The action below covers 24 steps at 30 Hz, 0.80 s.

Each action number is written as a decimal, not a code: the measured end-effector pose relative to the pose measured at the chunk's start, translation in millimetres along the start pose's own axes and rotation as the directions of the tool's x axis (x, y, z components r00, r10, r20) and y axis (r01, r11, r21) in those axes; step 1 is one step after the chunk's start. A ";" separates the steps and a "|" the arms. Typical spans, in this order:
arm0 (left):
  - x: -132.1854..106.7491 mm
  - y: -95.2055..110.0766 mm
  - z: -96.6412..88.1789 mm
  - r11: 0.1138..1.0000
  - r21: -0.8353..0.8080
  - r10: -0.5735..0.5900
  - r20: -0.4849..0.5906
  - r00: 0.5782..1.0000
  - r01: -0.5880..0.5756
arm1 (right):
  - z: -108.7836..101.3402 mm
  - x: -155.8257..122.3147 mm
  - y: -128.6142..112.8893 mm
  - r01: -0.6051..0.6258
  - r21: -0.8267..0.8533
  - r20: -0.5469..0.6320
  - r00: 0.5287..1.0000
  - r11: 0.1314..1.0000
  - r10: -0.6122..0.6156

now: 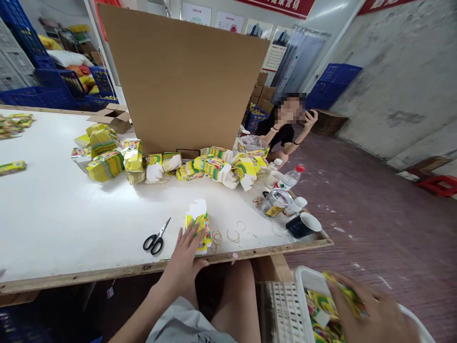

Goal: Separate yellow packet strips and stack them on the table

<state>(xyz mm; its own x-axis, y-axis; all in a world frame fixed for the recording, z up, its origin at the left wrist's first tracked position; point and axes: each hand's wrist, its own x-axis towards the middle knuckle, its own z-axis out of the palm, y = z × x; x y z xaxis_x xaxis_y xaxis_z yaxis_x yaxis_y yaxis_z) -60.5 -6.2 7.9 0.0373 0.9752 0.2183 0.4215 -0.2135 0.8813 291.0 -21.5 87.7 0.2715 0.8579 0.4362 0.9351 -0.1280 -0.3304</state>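
My left hand lies with fingers spread on a small stack of flat yellow-green printed cartons near the front edge of the white table. My right hand reaches down at the lower right and grips a yellow-green carton over a white plastic basket that holds more of the same cartons. Black-handled scissors lie just left of my left hand. Several rubber bands are scattered to its right.
Heaps of folded yellow-green cartons lie mid-table before an upright cardboard sheet. Bottles, a jar and cups crowd the table's right corner. A person crouches beyond it. Blue crates stand at the back left.
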 end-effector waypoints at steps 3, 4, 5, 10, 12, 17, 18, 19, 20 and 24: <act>0.6 -20.3 -8.1 0.999 0.003 -0.045 -0.004 0.999 0.045 | 4.2 -0.9 15.8 -0.139 0.047 0.123 0.984 0.989 0.132; 0.5 -23.3 -9.6 0.998 -0.027 -0.064 0.004 0.998 0.064 | 13.4 -4.8 7.5 -0.206 0.162 0.212 0.962 0.965 0.170; 0.4 -24.6 -10.8 0.996 -0.054 -0.077 0.014 0.997 0.077 | 25.5 -9.9 -6.4 -0.279 0.284 0.307 0.933 0.918 0.188; 0.4 -17.2 -16.4 0.999 0.013 -0.042 0.067 0.997 0.041 | 87.9 -36.7 -106.2 -0.413 0.661 0.568 0.821 0.627 -0.058; -1.7 -11.4 -16.7 0.999 0.034 0.003 0.019 1.000 -0.004 | 100.7 -42.8 -135.7 -0.472 0.696 0.610 0.787 0.541 -0.099; -15.2 7.7 -7.0 0.979 -0.078 0.188 0.003 0.982 -0.187 | 106.0 -44.0 -162.7 -0.697 0.686 0.724 0.683 0.209 -0.098; -17.8 11.4 -4.3 0.971 -0.120 0.211 0.036 0.977 -0.206 | 104.7 -43.2 -162.5 -0.714 0.684 0.728 0.679 0.148 -0.092; -19.7 14.7 -1.9 0.965 -0.172 0.211 0.050 0.976 -0.200 | 103.1 -42.5 -161.2 -0.717 0.689 0.725 0.684 0.107 -0.081; -20.7 17.5 0.3 0.954 -0.245 0.183 0.030 0.983 -0.171 | 101.4 -42.5 -159.3 -0.709 0.700 0.714 0.696 0.088 -0.072; -16.0 24.9 5.5 0.689 -0.719 -0.207 -0.073 0.975 0.093 | 96.6 -50.5 -153.3 -0.689 0.717 0.697 0.711 0.103 -0.095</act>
<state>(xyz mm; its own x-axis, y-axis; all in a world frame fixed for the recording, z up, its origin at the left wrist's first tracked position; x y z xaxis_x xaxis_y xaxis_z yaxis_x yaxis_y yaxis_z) -45.6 -26.9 24.0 -0.1174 0.9912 0.0609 -0.3572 -0.0993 0.9287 111.9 2.8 35.5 -0.0540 0.9687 -0.2421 -0.2544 -0.2478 -0.9348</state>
